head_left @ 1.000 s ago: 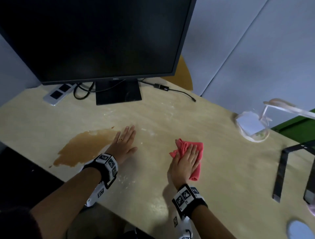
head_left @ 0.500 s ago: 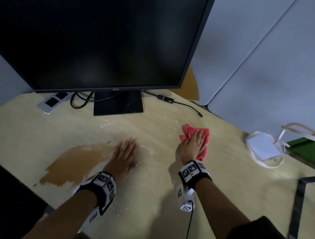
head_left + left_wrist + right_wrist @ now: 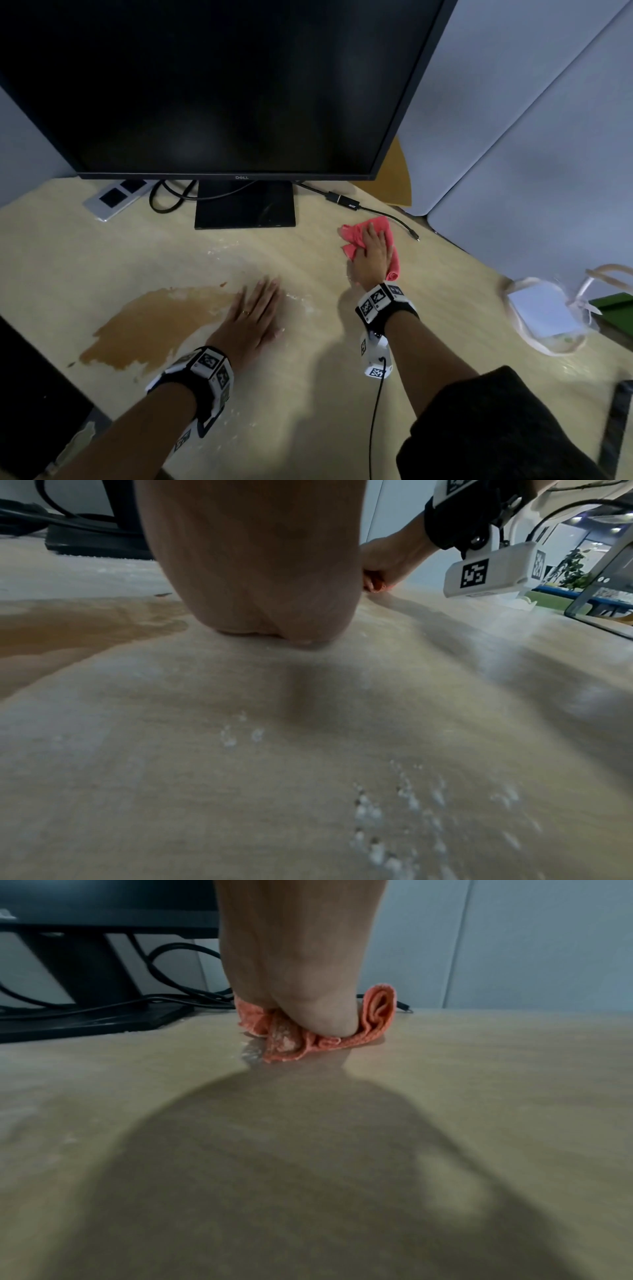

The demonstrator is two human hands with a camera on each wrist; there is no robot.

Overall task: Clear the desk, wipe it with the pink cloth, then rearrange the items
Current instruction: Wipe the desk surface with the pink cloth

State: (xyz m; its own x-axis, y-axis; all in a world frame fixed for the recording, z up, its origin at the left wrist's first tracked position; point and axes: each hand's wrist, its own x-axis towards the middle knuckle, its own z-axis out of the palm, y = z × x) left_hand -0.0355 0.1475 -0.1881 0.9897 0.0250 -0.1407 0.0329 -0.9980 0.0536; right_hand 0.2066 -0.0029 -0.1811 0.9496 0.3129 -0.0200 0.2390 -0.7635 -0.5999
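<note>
Head view: pink cloth [image 3: 356, 236] under right grip [image 3: 373, 253].

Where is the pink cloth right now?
In the head view the pink cloth lies on the desk under the right hand, just right of the monitor base, by the loose cable end.

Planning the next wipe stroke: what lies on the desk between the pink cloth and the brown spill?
In the head view, only the left hand, flat on the desk at the brown spill's right edge; otherwise bare wood to the pink cloth.
</note>
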